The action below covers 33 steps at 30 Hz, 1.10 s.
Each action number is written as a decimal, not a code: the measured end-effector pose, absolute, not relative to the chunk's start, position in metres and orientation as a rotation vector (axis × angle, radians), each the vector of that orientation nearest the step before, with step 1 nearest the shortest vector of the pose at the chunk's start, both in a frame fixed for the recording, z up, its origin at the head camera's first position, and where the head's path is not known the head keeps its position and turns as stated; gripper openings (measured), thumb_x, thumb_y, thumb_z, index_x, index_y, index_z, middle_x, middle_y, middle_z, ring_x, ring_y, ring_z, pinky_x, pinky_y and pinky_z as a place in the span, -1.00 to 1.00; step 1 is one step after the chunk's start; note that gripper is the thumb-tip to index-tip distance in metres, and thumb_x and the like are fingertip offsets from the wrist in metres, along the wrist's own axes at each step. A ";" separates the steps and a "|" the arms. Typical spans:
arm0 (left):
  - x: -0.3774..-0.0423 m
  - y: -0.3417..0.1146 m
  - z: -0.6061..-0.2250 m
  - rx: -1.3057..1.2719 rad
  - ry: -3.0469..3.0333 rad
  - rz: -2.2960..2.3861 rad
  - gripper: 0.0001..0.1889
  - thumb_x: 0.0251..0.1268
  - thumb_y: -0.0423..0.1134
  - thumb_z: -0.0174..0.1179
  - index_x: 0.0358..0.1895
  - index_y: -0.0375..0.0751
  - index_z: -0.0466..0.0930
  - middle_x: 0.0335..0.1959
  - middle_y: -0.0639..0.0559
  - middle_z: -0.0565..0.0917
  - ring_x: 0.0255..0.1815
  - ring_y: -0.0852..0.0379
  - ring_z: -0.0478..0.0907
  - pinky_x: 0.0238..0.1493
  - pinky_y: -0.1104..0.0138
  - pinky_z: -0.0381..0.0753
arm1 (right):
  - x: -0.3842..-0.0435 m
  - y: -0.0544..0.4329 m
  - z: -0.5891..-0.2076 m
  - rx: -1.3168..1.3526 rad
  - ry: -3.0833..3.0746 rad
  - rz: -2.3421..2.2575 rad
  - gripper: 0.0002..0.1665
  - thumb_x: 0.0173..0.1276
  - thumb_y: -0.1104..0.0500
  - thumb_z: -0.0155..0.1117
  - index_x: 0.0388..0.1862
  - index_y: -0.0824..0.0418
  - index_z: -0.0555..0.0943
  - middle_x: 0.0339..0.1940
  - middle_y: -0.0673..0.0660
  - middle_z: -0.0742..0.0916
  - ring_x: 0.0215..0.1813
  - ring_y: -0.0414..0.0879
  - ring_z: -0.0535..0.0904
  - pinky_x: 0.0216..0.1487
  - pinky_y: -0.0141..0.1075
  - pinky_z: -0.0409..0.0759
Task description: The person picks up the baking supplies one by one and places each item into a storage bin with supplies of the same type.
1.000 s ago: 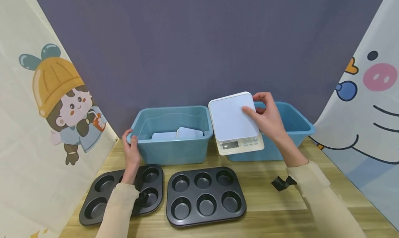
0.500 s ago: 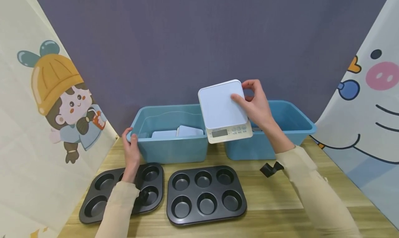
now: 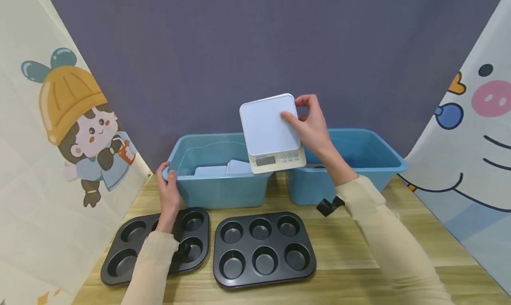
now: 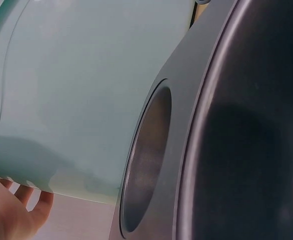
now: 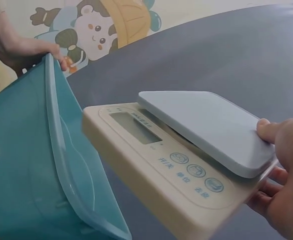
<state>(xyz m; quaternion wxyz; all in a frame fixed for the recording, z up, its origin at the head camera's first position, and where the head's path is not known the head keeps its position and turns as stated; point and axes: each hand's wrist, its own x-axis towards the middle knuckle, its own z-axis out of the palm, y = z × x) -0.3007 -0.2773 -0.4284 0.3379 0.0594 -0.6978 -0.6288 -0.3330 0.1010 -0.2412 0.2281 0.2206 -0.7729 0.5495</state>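
Observation:
My right hand [image 3: 311,125] grips a white kitchen scale [image 3: 269,125] by its right edge, thumb on top of the platform and fingers underneath. The scale is tilted, its small display and several round buttons facing me, and it overlaps the right end of the left blue bin [image 3: 223,194]. In the right wrist view the scale [image 5: 186,150] stands above the bin's rim. My left hand [image 3: 168,194] holds the left bin's near left corner, thumb over the rim and fingers round the outside. Inside that bin lie two white flat things [image 3: 210,171], partly hidden by its front wall.
A second blue bin [image 3: 347,185] stands to the right, partly behind my right arm. Two black muffin tins lie in front: one in the middle [image 3: 247,263], one at left [image 3: 113,247] under my left forearm. A dark curtain [image 3: 275,39] hangs behind the bins.
My right hand has carried the scale left and up, from between the two bins to over the left bin's right end. The left hand stays on the bin's corner.

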 end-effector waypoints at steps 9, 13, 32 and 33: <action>-0.302 -0.279 -0.431 0.155 -1.781 -1.633 -0.53 0.56 -0.12 -0.12 0.42 -0.20 0.21 0.36 -0.18 0.30 0.22 0.09 0.24 0.20 0.38 0.16 | -0.341 0.078 -0.244 0.556 -2.130 1.554 -0.40 0.32 -0.01 0.39 0.14 0.21 0.32 0.18 0.15 0.52 -0.22 0.08 0.68 -0.26 -0.19 0.70; -0.292 -0.273 -0.420 0.139 -1.781 -1.642 -0.52 0.55 -0.15 -0.11 0.41 -0.27 0.20 0.34 -0.22 0.31 0.20 0.07 0.24 0.17 0.42 0.17 | -0.346 0.071 -0.248 0.556 -2.100 1.613 -0.42 0.31 0.01 0.40 0.11 0.21 0.33 0.14 0.15 0.52 -0.26 0.06 0.67 -0.30 -0.24 0.68; -0.276 -0.263 -0.402 0.139 -1.835 -1.655 -0.53 0.55 -0.26 -0.13 0.43 -0.33 0.17 0.40 -0.32 0.26 0.24 -0.01 0.23 0.16 0.38 0.16 | -0.364 0.039 -0.272 0.549 -2.064 1.663 -0.46 0.35 0.07 0.37 0.11 0.22 0.30 0.12 0.17 0.48 -0.41 -0.02 0.55 -0.39 -0.26 0.62; -0.276 -0.263 -0.401 0.140 -1.838 -1.656 -0.53 0.55 -0.26 -0.12 0.43 -0.33 0.17 0.40 -0.32 0.25 0.24 -0.01 0.23 0.17 0.37 0.16 | -0.365 0.038 -0.273 0.549 -2.063 1.663 -0.46 0.35 0.07 0.37 0.11 0.22 0.30 0.11 0.18 0.48 -0.42 -0.02 0.54 -0.39 -0.26 0.61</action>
